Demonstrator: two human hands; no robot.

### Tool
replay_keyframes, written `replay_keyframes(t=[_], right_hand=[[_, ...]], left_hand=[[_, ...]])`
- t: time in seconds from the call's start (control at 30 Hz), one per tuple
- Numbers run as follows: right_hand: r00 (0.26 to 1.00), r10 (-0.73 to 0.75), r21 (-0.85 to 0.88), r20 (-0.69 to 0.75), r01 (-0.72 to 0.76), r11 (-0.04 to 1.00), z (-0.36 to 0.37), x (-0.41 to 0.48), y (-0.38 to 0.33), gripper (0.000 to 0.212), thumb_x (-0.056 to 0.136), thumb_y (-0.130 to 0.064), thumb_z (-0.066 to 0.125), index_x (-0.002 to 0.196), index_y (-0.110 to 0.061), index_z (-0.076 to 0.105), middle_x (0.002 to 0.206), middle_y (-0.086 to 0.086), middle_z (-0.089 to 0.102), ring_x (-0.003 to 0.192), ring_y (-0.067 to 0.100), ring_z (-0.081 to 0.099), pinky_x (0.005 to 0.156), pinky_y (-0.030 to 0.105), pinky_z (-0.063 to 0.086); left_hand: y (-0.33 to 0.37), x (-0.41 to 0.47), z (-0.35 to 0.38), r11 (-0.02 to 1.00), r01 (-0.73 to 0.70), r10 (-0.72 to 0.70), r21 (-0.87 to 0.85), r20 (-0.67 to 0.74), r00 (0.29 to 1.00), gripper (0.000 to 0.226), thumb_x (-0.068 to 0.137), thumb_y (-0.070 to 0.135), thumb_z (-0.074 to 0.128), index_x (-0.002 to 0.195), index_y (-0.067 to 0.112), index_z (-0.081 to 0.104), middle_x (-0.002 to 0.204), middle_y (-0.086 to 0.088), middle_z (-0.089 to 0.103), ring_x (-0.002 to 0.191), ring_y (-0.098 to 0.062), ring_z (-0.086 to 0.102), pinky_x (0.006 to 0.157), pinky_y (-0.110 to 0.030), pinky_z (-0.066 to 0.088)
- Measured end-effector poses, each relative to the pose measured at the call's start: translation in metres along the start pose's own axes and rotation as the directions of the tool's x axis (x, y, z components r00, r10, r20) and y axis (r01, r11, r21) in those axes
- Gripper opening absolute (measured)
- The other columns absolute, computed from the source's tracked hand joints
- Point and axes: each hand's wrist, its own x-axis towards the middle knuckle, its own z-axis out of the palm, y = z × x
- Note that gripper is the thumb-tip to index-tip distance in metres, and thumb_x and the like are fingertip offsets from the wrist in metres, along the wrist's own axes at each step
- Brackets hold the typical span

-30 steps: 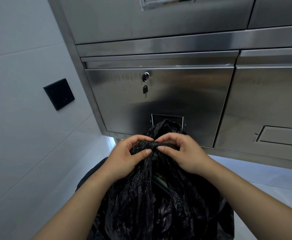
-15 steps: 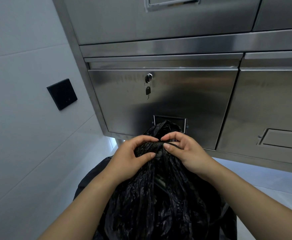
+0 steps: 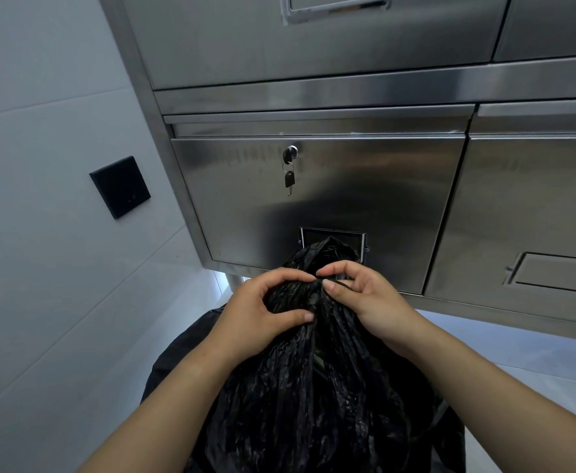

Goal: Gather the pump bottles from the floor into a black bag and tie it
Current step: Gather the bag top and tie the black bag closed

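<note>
A stainless steel cabinet [image 3: 348,199] is filling the view behind and above the black bag [image 3: 314,404], its brushed doors and drawer fronts running past the top and right edges. A pale tiled wall [image 3: 41,302] is stretching away to the left of the bag, and a strip of pale floor [image 3: 518,363] is showing to the right of the bag, below the cabinet's lower edge. The bag itself is sitting low in the middle, crumpled and glossy, its plastic being drawn up into a gathered neck at the top; whatever is lying inside is hidden by the plastic. The left hand [image 3: 262,312] is curling round the left side of the bag's neck, fingers arching over the top and thumb pressing in from beneath, gripping the bunched plastic. The right hand [image 3: 365,298] is meeting it from the right side of the neck, forefinger and thumb pinching the plastic while the other fingers are bending loosely, and a thin black strand [image 3: 343,284] is looping past its thumb. A black square wall plate [image 3: 120,187] is sitting on the tiles up and to the left of the bag. A small framed slot [image 3: 314,235] is peeking out just above the bag's top. Higher above the bag, a key [image 3: 289,179] is hanging from a round lock [image 3: 290,152]
</note>
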Motion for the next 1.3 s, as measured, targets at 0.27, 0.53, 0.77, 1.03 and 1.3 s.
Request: replay_keyframes(t=[0.27, 0.53, 0.77, 1.03, 1.3], right_hand=[[1.0, 0.01, 0.021, -0.023, -0.01, 1.0, 0.002, 0.001, -0.001, 0.012, 0.092, -0.004, 0.05, 0.097, -0.012, 0.058, 0.07, 0.003, 0.07, 0.061, 0.012, 0.065, 0.061, 0.023, 0.055], [0.999, 0.036, 0.021, -0.011, -0.036, 0.999, 0.002, -0.002, -0.006, 0.012, 0.092, -0.005, 0.05, 0.099, -0.011, 0.058, 0.075, 0.007, 0.07, 0.063, 0.014, 0.067, 0.063, 0.024, 0.056], [0.999, 0.033, 0.009, -0.031, -0.033, 0.999, 0.001, -0.003, -0.008, 0.012, 0.093, -0.007, 0.05, 0.101, -0.01, 0.058, 0.074, 0.007, 0.068, 0.062, 0.014, 0.065, 0.061, 0.023, 0.055], [0.994, -0.111, -0.311, 0.006, 0.107, 0.944, -0.007, -0.001, -0.005, 0.01, 0.088, -0.005, 0.059, 0.089, -0.015, 0.062, 0.083, 0.003, 0.072, 0.076, 0.011, 0.065, 0.076, 0.025, 0.052], [0.953, -0.294, -0.68, 0.078, 0.266, 0.683, -0.013, -0.007, 0.0, 0.028, 0.077, -0.029, 0.072, 0.102, -0.037, 0.063, 0.101, -0.014, 0.067, 0.101, 0.0, 0.061, 0.092, 0.021, 0.045]], left_hand=[[0.003, -0.001, 0.003, 1.0, -0.004, 0.004, 0.006, -0.04, 0.999, 0.041, 0.064, 0.039, 0.079, 0.101, 0.048, 0.063, 0.107, 0.026, 0.066, 0.105, 0.005, 0.06, 0.09, -0.01, 0.044], [0.002, -0.001, 0.0, 0.999, -0.019, 0.022, 0.042, -0.058, 0.998, 0.044, 0.069, 0.02, 0.081, 0.099, 0.048, 0.064, 0.105, 0.029, 0.066, 0.102, 0.007, 0.061, 0.088, -0.008, 0.043], [0.004, -0.002, 0.007, 0.999, -0.027, 0.025, -0.024, -0.072, 0.997, 0.027, 0.07, 0.028, 0.08, 0.091, 0.039, 0.068, 0.097, 0.021, 0.069, 0.096, 0.002, 0.063, 0.085, -0.012, 0.045], [0.002, 0.001, 0.006, 0.982, 0.079, -0.103, -0.169, -0.135, 0.985, 0.011, 0.083, 0.02, 0.069, 0.077, 0.03, 0.069, 0.079, 0.012, 0.071, 0.074, -0.003, 0.065, 0.072, -0.017, 0.051], [-0.003, 0.0, 0.008, 0.956, 0.186, -0.219, -0.227, -0.133, 0.967, 0.005, 0.083, 0.033, 0.066, 0.08, 0.029, 0.067, 0.082, 0.004, 0.072, 0.077, -0.013, 0.068, 0.075, -0.033, 0.055]])
